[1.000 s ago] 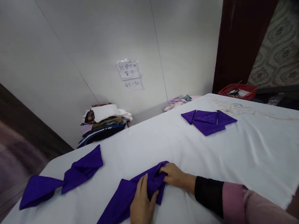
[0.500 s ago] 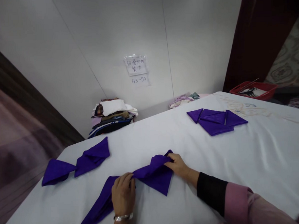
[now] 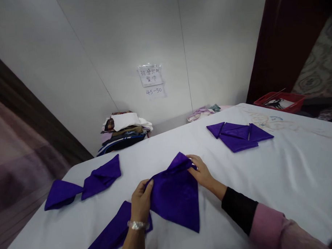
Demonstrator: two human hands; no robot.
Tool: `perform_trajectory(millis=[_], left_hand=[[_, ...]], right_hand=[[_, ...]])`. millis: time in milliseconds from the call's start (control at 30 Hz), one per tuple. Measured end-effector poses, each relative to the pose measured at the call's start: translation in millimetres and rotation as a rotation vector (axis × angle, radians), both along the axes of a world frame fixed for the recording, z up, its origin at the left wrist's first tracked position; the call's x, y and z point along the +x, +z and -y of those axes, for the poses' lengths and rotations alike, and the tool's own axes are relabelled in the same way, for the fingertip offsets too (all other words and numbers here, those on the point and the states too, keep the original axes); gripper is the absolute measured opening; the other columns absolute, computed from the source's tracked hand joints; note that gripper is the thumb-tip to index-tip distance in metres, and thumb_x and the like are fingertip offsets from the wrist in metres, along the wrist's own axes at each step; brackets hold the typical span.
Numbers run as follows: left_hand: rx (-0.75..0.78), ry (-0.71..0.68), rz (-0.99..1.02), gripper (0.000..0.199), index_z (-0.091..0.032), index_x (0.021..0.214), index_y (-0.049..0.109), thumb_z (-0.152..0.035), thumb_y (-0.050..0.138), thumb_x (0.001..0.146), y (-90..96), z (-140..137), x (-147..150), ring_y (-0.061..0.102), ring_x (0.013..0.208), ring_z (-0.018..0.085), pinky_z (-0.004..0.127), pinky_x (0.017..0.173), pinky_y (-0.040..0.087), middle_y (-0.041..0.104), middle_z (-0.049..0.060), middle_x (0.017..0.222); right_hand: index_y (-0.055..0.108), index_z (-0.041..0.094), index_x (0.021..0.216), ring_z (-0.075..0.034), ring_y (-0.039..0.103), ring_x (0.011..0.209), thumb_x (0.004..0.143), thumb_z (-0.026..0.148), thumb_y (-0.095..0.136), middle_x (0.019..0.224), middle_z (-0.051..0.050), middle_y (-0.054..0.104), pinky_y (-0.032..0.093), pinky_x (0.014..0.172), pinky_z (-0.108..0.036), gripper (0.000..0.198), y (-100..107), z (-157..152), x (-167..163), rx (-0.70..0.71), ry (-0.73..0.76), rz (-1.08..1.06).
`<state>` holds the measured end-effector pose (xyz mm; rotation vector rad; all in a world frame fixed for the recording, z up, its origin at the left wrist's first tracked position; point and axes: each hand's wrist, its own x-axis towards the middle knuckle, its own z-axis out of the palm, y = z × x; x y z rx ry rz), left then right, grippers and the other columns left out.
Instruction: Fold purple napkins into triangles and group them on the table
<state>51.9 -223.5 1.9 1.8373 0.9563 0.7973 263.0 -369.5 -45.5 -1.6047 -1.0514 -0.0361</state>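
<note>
A purple cloth napkin (image 3: 175,196) is stretched between my two hands above the white-covered table, its lower corner hanging toward me. My left hand (image 3: 141,198) pinches its left end, thumb on top. On the upper right edge, my right hand (image 3: 199,171) grips a bunched fold with thumb and fingers. Another purple napkin (image 3: 112,228), folded long, lies beneath and left of my left wrist, which partly covers it. Farther left are two folded purple pieces, one bow-like end (image 3: 62,193) and one with a raised fold (image 3: 102,177), their tips meeting.
Several folded purple pieces (image 3: 234,135) lie grouped at the table's far right. Beyond the far edge are a clothes stack (image 3: 124,129) and a smaller cloth pile (image 3: 201,113). A red basket (image 3: 297,101) stands at back right. A handwritten sign (image 3: 151,79) hangs on the wall.
The napkin has been raised and opened wider, its corner now hanging lower. Both hands have moved slightly up, and the left has moved right, off the long folded napkin.
</note>
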Motion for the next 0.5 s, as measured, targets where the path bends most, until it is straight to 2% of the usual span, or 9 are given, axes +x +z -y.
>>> perform_trajectory(millis=[67,100,167,233,367,500], left_hand=[[-0.023,0.122,-0.088,0.041,-0.017,0.085,0.064,-0.053,0.055,0.067,-25.2,-17,4,0.064,0.08,0.024,0.033,0.071,0.051,0.069,0.006,0.083],[-0.024,0.187,-0.128,0.043,-0.017,0.092,0.063,-0.051,0.054,0.066,-38.5,-25,4,0.065,0.082,0.025,0.035,0.073,0.051,0.069,0.007,0.089],[0.012,0.212,-0.192,0.05,-0.016,0.1,0.061,-0.051,0.052,0.066,-61.2,-39,1,0.065,0.087,0.026,0.037,0.077,0.051,0.068,0.01,0.099],[0.09,0.159,-0.265,0.053,-0.015,0.102,0.061,-0.052,0.051,0.066,-75.0,-46,-2,0.064,0.089,0.026,0.038,0.08,0.05,0.067,0.011,0.1],[0.282,0.024,-0.417,0.038,-0.017,0.092,0.064,-0.044,0.048,0.071,-80.0,-46,-2,0.062,0.09,0.028,0.041,0.084,0.047,0.067,0.009,0.091],[0.317,0.036,-0.459,0.023,-0.021,0.082,0.063,-0.036,0.046,0.077,-72.8,-36,0,0.062,0.086,0.025,0.037,0.079,0.048,0.067,0.006,0.088]], right_hand=[[0.058,0.021,0.117,-0.025,0.053,0.111,0.081,0.033,0.054,0.122,-0.011,0.058,0.041,0.095,-0.042,0.037,-12,-2,5,-0.198,0.021,-0.015],[0.054,0.019,0.123,-0.025,0.053,0.112,0.081,0.033,0.055,0.124,-0.012,0.058,0.04,0.096,-0.042,0.044,-18,-2,6,-0.296,0.055,0.002],[0.048,0.018,0.13,-0.025,0.051,0.115,0.079,0.03,0.056,0.127,-0.012,0.056,0.037,0.099,-0.042,0.053,-26,-3,6,-0.438,0.125,0.101],[0.047,0.019,0.132,-0.026,0.047,0.118,0.079,0.028,0.057,0.129,-0.011,0.054,0.032,0.101,-0.043,0.055,-28,-3,4,-0.512,0.14,0.222],[0.048,0.018,0.13,-0.026,0.049,0.113,0.08,0.027,0.057,0.123,-0.011,0.057,0.034,0.098,-0.042,0.052,-24,-2,4,-0.585,0.08,0.312],[0.058,0.017,0.119,-0.023,0.055,0.097,0.08,0.018,0.054,0.103,-0.009,0.065,0.04,0.09,-0.038,0.039,-24,-1,9,-0.552,0.049,0.323]])
